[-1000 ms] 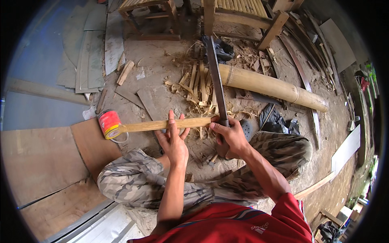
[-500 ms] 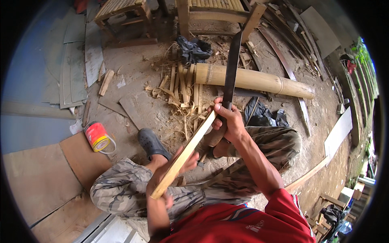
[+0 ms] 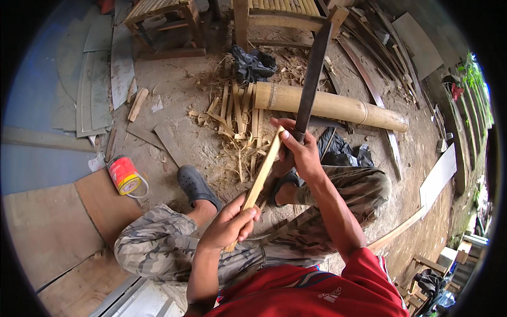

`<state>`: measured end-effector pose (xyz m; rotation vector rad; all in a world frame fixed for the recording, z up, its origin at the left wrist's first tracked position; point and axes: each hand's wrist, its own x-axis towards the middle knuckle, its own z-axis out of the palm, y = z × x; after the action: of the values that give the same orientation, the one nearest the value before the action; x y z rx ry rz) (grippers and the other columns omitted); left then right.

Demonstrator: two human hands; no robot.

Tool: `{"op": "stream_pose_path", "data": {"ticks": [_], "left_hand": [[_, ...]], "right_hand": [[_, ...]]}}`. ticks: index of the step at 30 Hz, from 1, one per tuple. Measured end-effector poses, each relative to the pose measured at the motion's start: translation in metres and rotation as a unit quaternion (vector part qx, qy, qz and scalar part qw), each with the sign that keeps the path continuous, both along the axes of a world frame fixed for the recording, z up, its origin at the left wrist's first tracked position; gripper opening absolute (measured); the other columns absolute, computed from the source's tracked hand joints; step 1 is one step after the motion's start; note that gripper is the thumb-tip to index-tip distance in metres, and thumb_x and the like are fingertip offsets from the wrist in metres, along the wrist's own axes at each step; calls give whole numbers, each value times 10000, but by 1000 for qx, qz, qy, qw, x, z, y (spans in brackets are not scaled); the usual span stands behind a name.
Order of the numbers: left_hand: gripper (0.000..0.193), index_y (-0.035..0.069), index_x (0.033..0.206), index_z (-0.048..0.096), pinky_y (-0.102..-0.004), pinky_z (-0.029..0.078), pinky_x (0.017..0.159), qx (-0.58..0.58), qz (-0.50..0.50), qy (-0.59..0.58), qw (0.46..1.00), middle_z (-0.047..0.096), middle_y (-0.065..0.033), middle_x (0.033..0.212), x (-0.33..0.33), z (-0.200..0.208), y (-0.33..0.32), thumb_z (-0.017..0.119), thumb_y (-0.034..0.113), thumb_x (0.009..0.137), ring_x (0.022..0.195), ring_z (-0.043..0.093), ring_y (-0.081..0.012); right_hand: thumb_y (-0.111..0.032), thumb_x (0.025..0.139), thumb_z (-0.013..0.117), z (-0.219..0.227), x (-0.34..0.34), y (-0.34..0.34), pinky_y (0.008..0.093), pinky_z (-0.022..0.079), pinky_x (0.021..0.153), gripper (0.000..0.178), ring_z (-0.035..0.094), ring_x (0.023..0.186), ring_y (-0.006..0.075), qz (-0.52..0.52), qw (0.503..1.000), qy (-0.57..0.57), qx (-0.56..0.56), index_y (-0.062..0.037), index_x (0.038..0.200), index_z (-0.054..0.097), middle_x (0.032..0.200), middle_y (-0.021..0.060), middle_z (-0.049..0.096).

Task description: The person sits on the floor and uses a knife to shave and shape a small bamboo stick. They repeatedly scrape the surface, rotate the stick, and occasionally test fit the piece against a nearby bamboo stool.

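A pale bamboo strip (image 3: pixel 263 173) slants up between my two hands. My left hand (image 3: pixel 228 224) is closed round its lower part, and a short end sticks out below the fingers. My right hand (image 3: pixel 302 153) grips the dark handle of a machete (image 3: pixel 311 79), whose long blade points up and away, tilted slightly right. The right thumb also presses on the strip's upper end, close to the blade's base. Some of the right fingers are hidden behind the strip and the handle.
Past my hands lies a thick bamboo pole (image 3: pixel 338 108), with split strips and shavings (image 3: pixel 232 116) beside it. A red and yellow can (image 3: pixel 124 175) rests at left. Black plastic bags (image 3: pixel 253 64) lie near a bamboo bench (image 3: pixel 282 21). Scrap boards lean at far right.
My left hand, blurred and loosely open around the strip before, is now closed on its lower part. The strip stands steeper, and the machete blade leans further right.
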<state>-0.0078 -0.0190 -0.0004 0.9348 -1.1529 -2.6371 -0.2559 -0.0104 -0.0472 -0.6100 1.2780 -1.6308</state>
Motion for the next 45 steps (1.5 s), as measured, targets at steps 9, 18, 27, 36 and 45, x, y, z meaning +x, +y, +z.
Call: {"op": "stream_pose_path", "data": {"ticks": [9, 18, 27, 36, 45], "left_hand": [[413, 175, 1441, 359, -182, 294, 412, 11, 165, -58, 985, 420, 33, 777, -24, -3, -3, 451, 143, 1040, 501, 335, -11], [512, 215, 1509, 272, -188, 248, 385, 29, 181, -106, 977, 376, 51, 719, -4, -11, 8, 461, 140, 1039, 476, 295, -15], [559, 199, 1542, 223, -190, 270, 396, -6, 186, -153, 970, 381, 53, 697, -6, -3, 15, 463, 145, 1040, 479, 298, -23], [537, 225, 1527, 258, -192, 254, 399, 22, 192, -144, 970, 381, 47, 715, -5, -3, 15, 458, 142, 1035, 481, 297, -26], [514, 245, 1503, 287, -198, 227, 386, 48, 181, -126, 974, 374, 43, 732, -8, -16, 5, 461, 138, 1031, 467, 277, -30]], "right_hand": [[-184, 790, 727, -17, 41, 24, 375, 478, 491, 165, 579, 503, 189, 163, 821, 540, 85, -44, 808, 642, 612, 71, 632], [-242, 747, 713, -27, 37, 20, 388, 486, 480, 137, 587, 476, 241, 260, 715, 639, 115, -126, 793, 656, 606, 71, 633], [-250, 727, 720, -31, 31, 17, 405, 482, 478, 145, 579, 458, 245, 242, 738, 627, 49, -133, 770, 646, 571, 74, 603], [-255, 703, 710, -56, 17, 1, 459, 483, 526, 157, 594, 515, 284, 154, 768, 608, 129, -134, 767, 633, 601, 48, 602], [-356, 816, 644, -70, 27, 10, 406, 523, 535, 167, 630, 554, 219, 224, 710, 655, 130, -197, 863, 665, 585, 27, 607]]}}
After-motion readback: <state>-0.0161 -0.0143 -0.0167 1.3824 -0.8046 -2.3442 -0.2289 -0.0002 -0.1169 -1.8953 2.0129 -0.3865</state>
